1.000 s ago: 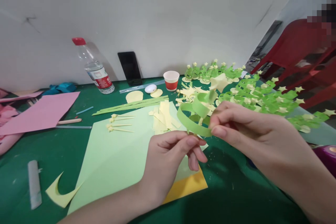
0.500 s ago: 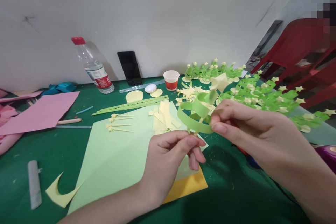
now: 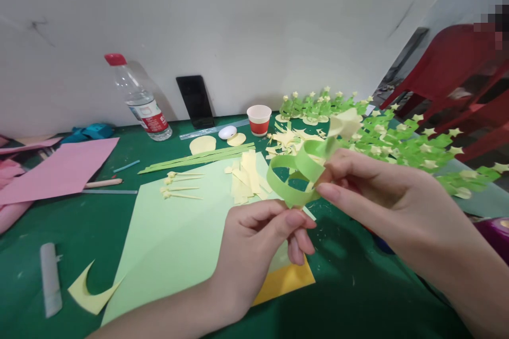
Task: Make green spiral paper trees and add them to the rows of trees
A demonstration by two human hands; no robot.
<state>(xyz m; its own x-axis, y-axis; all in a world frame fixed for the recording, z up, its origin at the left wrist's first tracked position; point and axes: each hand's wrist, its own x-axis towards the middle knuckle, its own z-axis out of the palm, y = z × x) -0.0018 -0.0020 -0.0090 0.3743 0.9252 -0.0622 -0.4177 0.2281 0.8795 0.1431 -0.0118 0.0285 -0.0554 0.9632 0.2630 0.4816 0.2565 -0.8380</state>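
Observation:
Both hands hold a small paper tree above the green table. A green paper strip [image 3: 292,183] spirals around a thin yellow stick, with a pale yellow star [image 3: 345,124] at the top. My left hand [image 3: 258,246] pinches the stick's lower end between thumb and fingers. My right hand [image 3: 382,198] pinches the lower coil of the strip on its right side. Under the hands lies a light green paper sheet [image 3: 175,235] with a yellow sheet [image 3: 288,280] beneath it.
Several finished green spiral trees [image 3: 401,145] lie at the right. Yellow paper strips [image 3: 246,175], small star sticks [image 3: 178,190], long green strips [image 3: 194,159], a red cup [image 3: 259,120], a water bottle [image 3: 137,98], a phone [image 3: 195,100], pink paper [image 3: 59,169] and a glue stick [image 3: 51,278] lie about. A red chair [image 3: 453,79] stands right.
The paper tree has tilted a little to the right and risen slightly. My right hand shifted up along the lower coil; my left hand moved down a little.

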